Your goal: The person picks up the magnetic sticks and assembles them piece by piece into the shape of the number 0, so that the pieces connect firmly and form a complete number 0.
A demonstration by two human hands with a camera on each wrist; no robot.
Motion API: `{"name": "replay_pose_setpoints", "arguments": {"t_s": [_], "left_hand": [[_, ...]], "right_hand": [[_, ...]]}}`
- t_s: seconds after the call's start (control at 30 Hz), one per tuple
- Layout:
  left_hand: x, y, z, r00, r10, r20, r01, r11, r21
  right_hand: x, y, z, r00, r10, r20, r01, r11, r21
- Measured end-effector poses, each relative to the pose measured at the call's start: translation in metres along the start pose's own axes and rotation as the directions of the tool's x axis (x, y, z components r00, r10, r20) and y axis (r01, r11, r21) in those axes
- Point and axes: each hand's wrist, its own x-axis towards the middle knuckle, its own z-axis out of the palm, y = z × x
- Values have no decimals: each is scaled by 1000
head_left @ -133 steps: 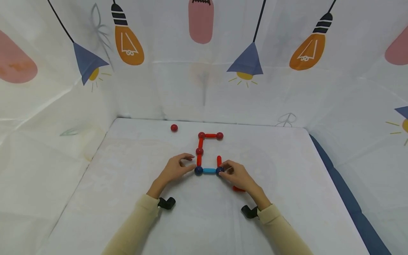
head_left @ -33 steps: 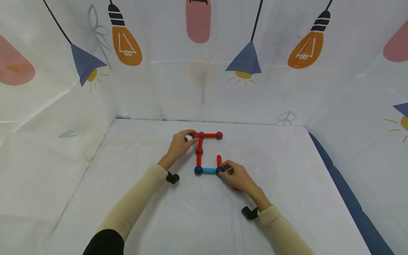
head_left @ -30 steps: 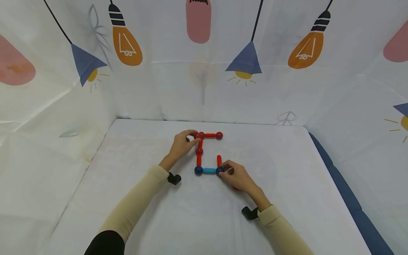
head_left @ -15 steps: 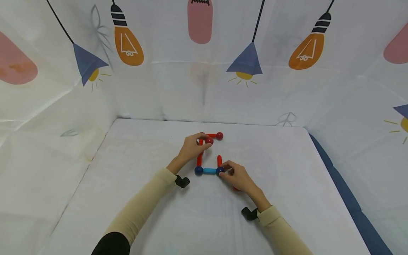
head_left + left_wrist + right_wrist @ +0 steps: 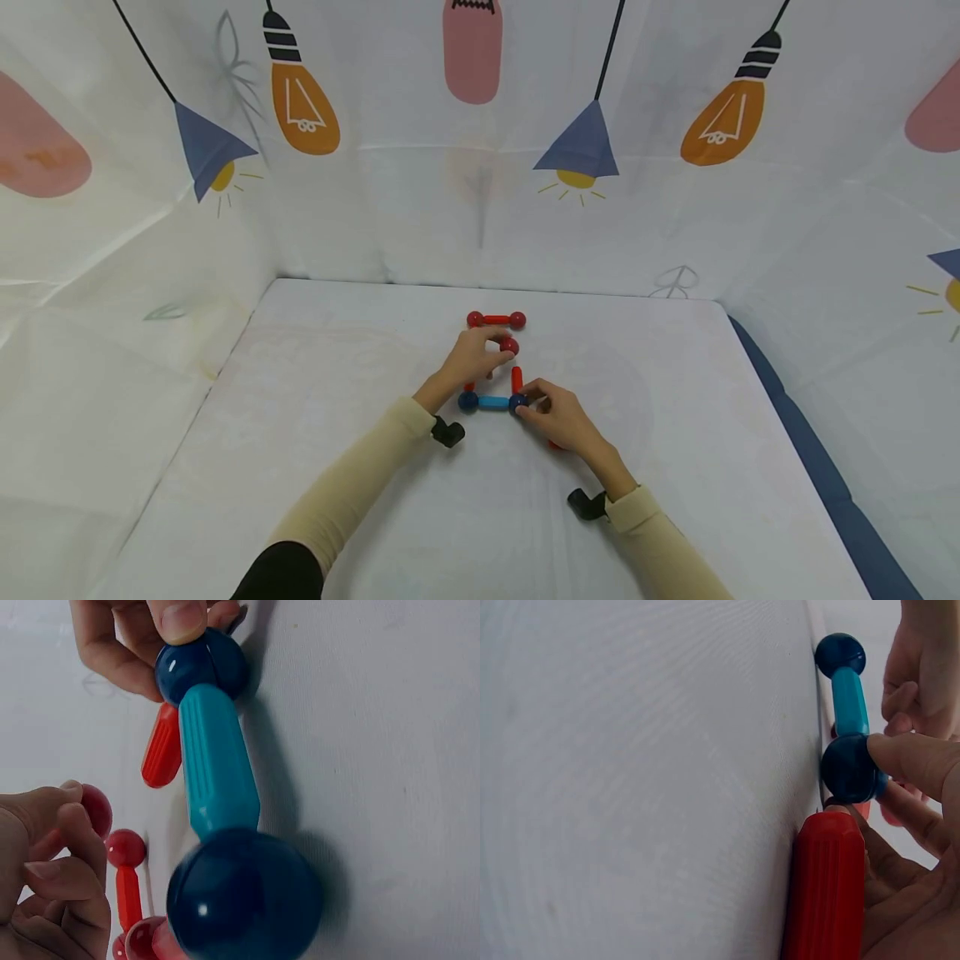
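My left hand [image 5: 472,357] pinches a red ball [image 5: 509,347] between thumb and fingers, just beyond the free end of a short red rod [image 5: 517,379]. My right hand [image 5: 562,414] holds the dark blue ball [image 5: 518,404] at that rod's near end. From there a light blue rod [image 5: 492,402] runs left to a second dark blue ball [image 5: 468,401]. Red rods and a ball on the left side are partly hidden behind my left hand. At the back, a red rod [image 5: 496,320] joins two red balls. The left wrist view shows the held red ball [image 5: 97,811] too.
A loose red rod [image 5: 826,889] lies on the white tabletop [image 5: 360,517] beneath my right hand, mostly covered in the head view. A white printed cloth [image 5: 420,208] stands behind the table. Dark blue material [image 5: 817,467] runs along the right edge.
My left hand has picked up the lone red ball from the back left, then carried it right and nearer across the joined pieces. My right hand has stayed at the dark blue ball.
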Motion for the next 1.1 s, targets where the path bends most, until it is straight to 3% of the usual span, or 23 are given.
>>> {"name": "replay_pose_setpoints", "arguments": {"t_s": [0.4,0.67,1.1], "left_hand": [[2,-3,16,996,-51,68,47,997,59],[5,-7,21,996,-58,71,55,998,36],[4,-1,20,995,-75,64,68,993,93]], "right_hand": [[-1,0,-1,1000,-13,-1,13,1000,-10],[-1,0,-1,1000,-31,3,31,999,-10],[1,1,-1,999,-36,-1,36,999,-10]]}}
